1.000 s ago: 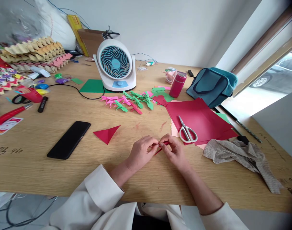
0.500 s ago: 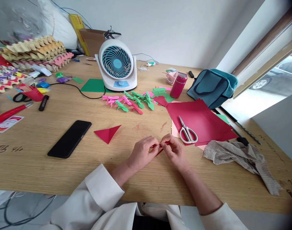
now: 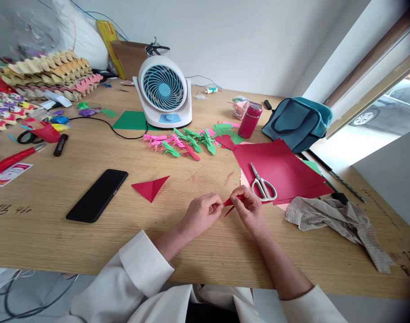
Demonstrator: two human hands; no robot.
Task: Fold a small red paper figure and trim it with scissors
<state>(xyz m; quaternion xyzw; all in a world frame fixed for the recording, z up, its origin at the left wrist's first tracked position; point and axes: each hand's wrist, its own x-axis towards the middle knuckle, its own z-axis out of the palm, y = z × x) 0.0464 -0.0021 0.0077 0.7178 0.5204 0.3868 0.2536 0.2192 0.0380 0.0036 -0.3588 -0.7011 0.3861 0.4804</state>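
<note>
The folded paper (image 3: pixel 228 202) is over the near part of the surface (image 3: pixel 191 251), between the two hands. The left hand (image 3: pixel 201 216) has its grip pressed on the pointed left end of this paper. The right hand (image 3: pixel 250 212) pinches the paper at the right, and its fingers cover some of it. A thin red part sticks out toward the near left. The scissors (image 3: pixel 264 188) lie on red sheets (image 3: pixel 285 168), just beyond the right hand. A triangle (image 3: pixel 151 187) lies left of the left hand, apart.
</note>
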